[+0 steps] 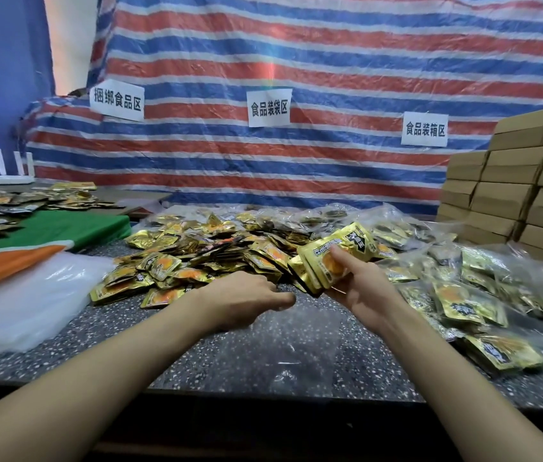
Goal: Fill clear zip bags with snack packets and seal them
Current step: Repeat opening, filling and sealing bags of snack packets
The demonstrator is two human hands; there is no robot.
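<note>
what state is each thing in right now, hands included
zip bag, empty, lying on the table
stack of packets, held above the table
left hand, fingers curled at the zip bag's mouth, grip unclear
right hand, grips the stack of packets
loose packets, heaped, unbagged
filled bags, piled at right
cardboard boxes, closed, stacked

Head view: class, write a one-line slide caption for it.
Right hand grips stacked snack packets; left hand pinches the clear zip bag at its mouth on the table.
</note>
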